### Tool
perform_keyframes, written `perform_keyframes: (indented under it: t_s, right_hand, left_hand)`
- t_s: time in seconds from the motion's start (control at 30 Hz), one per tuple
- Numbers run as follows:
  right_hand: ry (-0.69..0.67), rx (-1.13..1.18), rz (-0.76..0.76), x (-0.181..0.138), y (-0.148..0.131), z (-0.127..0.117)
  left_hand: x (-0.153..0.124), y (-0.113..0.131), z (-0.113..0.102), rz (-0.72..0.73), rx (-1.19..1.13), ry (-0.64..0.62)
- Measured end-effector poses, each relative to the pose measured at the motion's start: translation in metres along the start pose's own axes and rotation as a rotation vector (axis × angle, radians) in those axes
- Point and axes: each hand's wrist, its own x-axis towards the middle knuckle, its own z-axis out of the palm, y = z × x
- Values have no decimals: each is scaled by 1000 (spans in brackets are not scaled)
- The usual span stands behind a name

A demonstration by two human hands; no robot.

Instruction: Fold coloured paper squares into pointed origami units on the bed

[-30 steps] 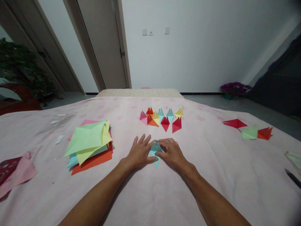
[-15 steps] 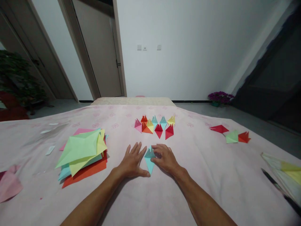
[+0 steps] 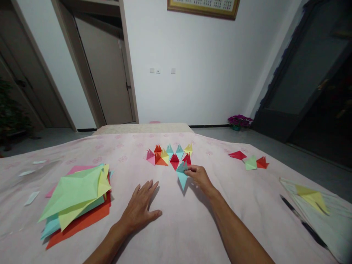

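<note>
- Head view: now pinching light-blue origami bird (image 3: pixel 182 179) at its right side between thumb and fingers of right hand (image 3: pixel 201 179), lifted off pink tablecloth (image 3: pixel 170 234).
- Has drawn left hand (image 3: pixel 139 207) clear, with fingers spread.
- Brought near red origami birds (image 3: pixel 174 162), overlapping one in view; seemingly done creasing.

A white wall (image 3: pixel 209 66) fills twelve o'clock, bearing a gilt-framed panel (image 3: pixel 202 14) near its top and switch plates (image 3: pixel 158 71) towards eleven. A grey-brown door (image 3: pixel 103 73) stands at ten. Dark glazed panels (image 3: pixel 310 84) occupy two o'clock; purple flowers (image 3: pixel 239 120) sit at three on grey floor (image 3: pixel 264 136). Pink floral cloth (image 3: pixel 167 238) spreads through six under dim, soft light.
</note>
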Motion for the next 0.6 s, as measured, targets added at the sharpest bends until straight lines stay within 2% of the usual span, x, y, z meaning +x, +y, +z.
perform_keyframes:
  t_s: [0.13,0.23,0.47,0.6]
  right_hand:
    - [128,3,27,31,10,-48]
    - [187,-10,33,54,24,-71]
    - [192,-161,70,76,70,-80]
    - [188,-315,107,81,84,-85]
  left_hand:
    - [1,0,0,-12,-5,-7]
    - [1,2,0,-22,3,-6]
    - [2,-2,4,-13,17,20]
    - [3,-5,7,13,19,43]
